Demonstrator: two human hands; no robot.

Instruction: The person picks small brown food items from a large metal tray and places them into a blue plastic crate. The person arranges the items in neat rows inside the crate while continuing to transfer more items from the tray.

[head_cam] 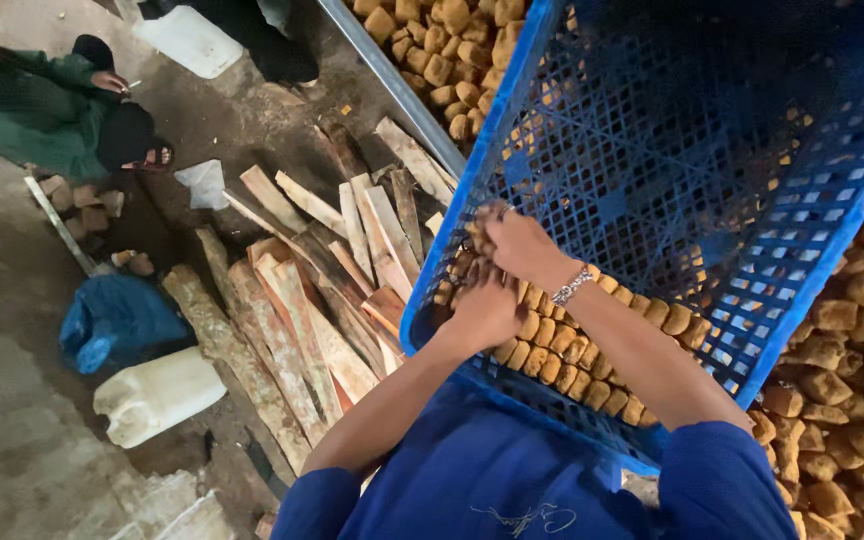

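A big blue plastic lattice crate point(832, 230) stands tilted in front of me. Several golden-brown fried cubes point(572, 355) lie in rows along its lower side. My left hand point(484, 310) rests on the cubes in the crate's near left corner, fingers curled over them. Just above it, my right hand point(517, 243), with a metal bracelet at the wrist, presses on cubes in that same corner. Whether either hand grips a cube is hidden by the fingers.
More brown cubes point(852, 400) are heaped in a metal tray around and behind the crate. Down on the floor at left lie split firewood planks point(302, 290), a white jerrycan point(157, 395), a blue bag point(117, 320) and a crouching person in green point(42, 110).
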